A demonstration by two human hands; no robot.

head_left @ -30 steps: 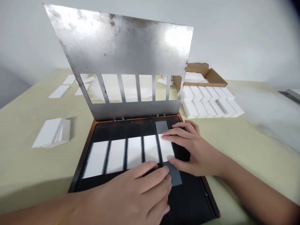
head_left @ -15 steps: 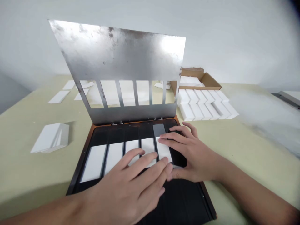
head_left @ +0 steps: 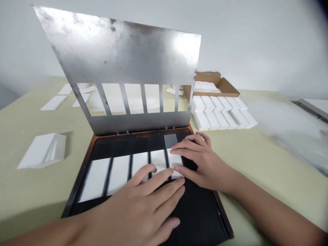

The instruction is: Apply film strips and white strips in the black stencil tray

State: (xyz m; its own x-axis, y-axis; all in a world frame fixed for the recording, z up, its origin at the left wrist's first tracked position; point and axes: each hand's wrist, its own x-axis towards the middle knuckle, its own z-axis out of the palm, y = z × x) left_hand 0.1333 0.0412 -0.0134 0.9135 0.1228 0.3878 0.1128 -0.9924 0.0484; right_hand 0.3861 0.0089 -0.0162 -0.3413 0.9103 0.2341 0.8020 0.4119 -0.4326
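Observation:
A black tray (head_left: 202, 218) with wooden edges lies before me, its hinged metal plate (head_left: 123, 51) standing raised at the back. Several white cards (head_left: 94, 179) are set side by side in the tray, parted by thin strips. My right hand (head_left: 207, 162) rests on the rightmost white card (head_left: 174, 160), with fingers apart and fingertips and thumb on its surface. Stretched out over the row, my left hand (head_left: 151, 201) has its fingertips at the near end of that same card, palm down. It hides the near ends of the middle cards.
Stacked white cards (head_left: 220, 111) stand at the back right in front of an open cardboard box (head_left: 228, 88). A smaller white stack (head_left: 42, 148) sits to the left on the pale green table (head_left: 246, 160). Loose white pieces (head_left: 53, 102) lie behind it, and clear plastic spreads at the far right.
My right thumb has come up from the card's near edge onto the card. My left thumb has moved away from the other fingers. The whole view has shifted slightly.

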